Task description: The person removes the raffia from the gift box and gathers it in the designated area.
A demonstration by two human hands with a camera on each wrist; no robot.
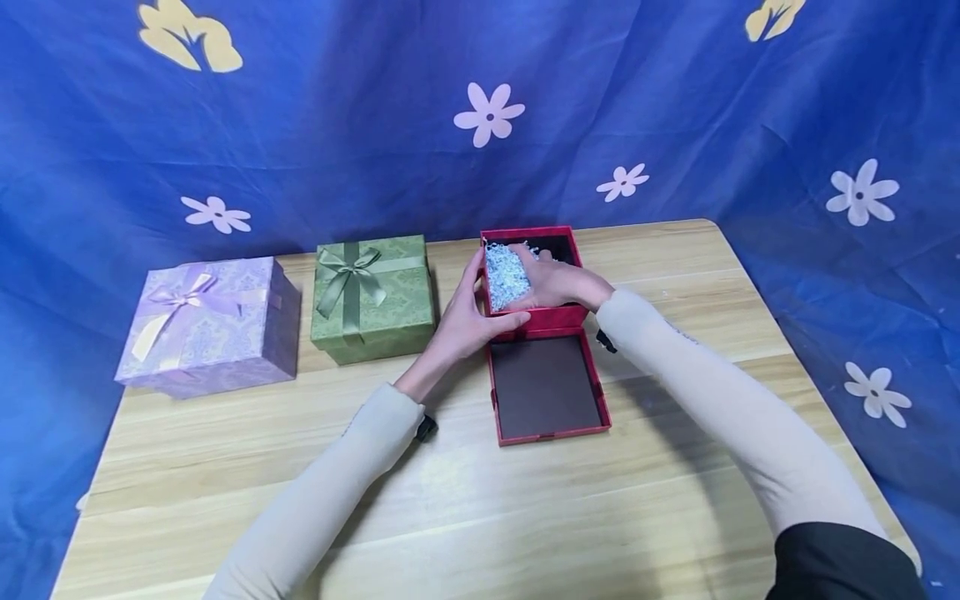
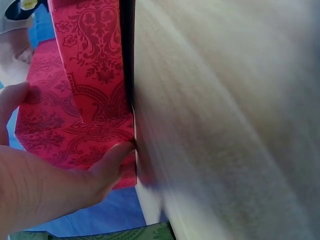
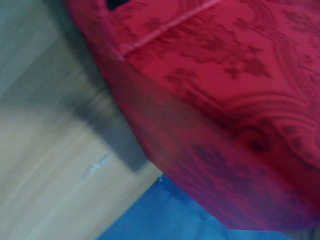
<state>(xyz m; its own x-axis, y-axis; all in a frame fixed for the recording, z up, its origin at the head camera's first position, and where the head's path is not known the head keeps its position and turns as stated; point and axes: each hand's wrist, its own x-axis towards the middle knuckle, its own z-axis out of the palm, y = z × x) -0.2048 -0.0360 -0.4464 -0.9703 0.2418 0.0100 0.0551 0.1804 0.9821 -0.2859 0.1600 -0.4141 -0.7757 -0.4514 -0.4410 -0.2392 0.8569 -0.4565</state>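
A red gift box [image 1: 551, 317] with a dark inside stands toward the back of the table, its lid [image 1: 547, 387] folded down in front. Pale blue shredded paper [image 1: 506, 275] fills the left part of it. My left hand [image 1: 465, 321] grips the box at its left side, thumb at the front and fingers along the side wall. Inside the box, my right hand [image 1: 555, 282] holds the shredded paper between thumb and spread fingers; some of its fingertips are hidden. The right wrist view shows the patterned red box [image 3: 240, 100] but no hand.
Left of the red box stands a green gift box [image 1: 397, 304] with a bow. Farther left is a lilac gift box [image 1: 225, 342], also with a bow. A blue flowered curtain [image 1: 360, 125] hangs behind the wooden table [image 1: 450, 525].
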